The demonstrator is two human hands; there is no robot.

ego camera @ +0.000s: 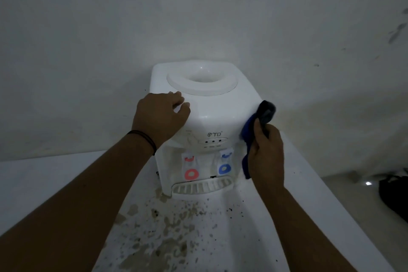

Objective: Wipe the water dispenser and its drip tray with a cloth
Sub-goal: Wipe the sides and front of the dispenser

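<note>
A white tabletop water dispenser (212,115) stands against the wall, with a red tap and a blue tap on its front. Its slotted white drip tray (202,186) juts out at the bottom. My left hand (162,113) rests on the dispenser's top left shoulder, fingers loosely curled over the edge. My right hand (267,154) grips a dark blue cloth (259,120) and holds it against the dispenser's right side, the cloth bunching above my fingers and hanging down below them.
The dispenser sits on a white counter (66,174) whose surface in front is stained and speckled with dirt (167,234). A pale wall (198,17) rises right behind. A dark bag (395,196) lies lower at the far right.
</note>
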